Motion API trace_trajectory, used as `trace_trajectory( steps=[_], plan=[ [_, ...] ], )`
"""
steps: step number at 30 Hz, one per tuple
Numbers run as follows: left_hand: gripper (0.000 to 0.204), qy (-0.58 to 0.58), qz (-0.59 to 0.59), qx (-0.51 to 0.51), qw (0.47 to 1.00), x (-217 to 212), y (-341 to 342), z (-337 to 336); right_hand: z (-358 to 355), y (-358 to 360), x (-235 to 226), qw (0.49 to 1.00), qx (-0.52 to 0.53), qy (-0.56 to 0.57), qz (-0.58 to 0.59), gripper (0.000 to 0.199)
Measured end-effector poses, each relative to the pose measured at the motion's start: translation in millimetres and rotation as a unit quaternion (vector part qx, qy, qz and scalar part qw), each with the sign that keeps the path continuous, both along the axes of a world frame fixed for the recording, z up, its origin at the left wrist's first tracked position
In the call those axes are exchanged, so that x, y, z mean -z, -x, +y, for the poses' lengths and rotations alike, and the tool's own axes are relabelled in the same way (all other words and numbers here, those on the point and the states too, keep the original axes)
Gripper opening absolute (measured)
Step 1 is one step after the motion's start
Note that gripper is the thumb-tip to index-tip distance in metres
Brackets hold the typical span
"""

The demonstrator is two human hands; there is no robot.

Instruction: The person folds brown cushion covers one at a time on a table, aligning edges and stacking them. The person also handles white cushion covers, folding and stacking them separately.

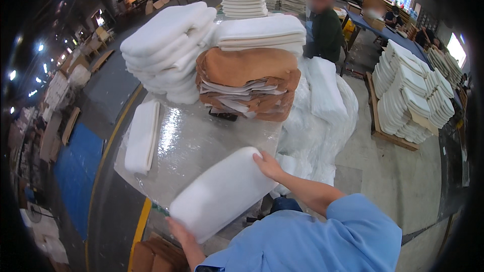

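A thick white padding sheet with rounded ends slants across the near edge of the table, held between my two hands. My left hand grips its lower left end. At the upper right end, the fingers of my right hand are closed on the edge; some fingertips are hidden behind the sheet. The table is covered with shiny clear plastic. Beside its left edge lies a small folded stack of white padding. Beyond the held sheet stands a pile of brown shaped sheets with white layers between them.
Tall white padding stacks crowd the table's far side. Plastic-wrapped padding bulges along its right. A co-worker in dark clothing stands behind it. A loaded wooden pallet is on the right floor. Brown pieces sit low at the left.
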State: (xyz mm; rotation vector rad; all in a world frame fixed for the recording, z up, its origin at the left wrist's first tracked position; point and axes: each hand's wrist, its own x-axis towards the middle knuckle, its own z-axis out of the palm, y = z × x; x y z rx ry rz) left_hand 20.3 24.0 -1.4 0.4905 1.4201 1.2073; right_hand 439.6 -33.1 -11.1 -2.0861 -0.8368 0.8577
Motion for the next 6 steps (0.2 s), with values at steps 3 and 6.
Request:
trace_trajectory(
  steps=[3,6],
  plan=[
    [0.071,-0.059,-0.044,-0.08,0.994,-27.0,-6.8,-18.2,-12.6,-7.9,-3.2,0.977,0.046,-0.144,0.151,0.066],
    [0.072,-0.132,-0.073,-0.077,0.986,-30.1,7.1,-22.2,-2.4,-0.7,4.3,0.922,0.088,-0.268,0.265,0.062]
  ],
)
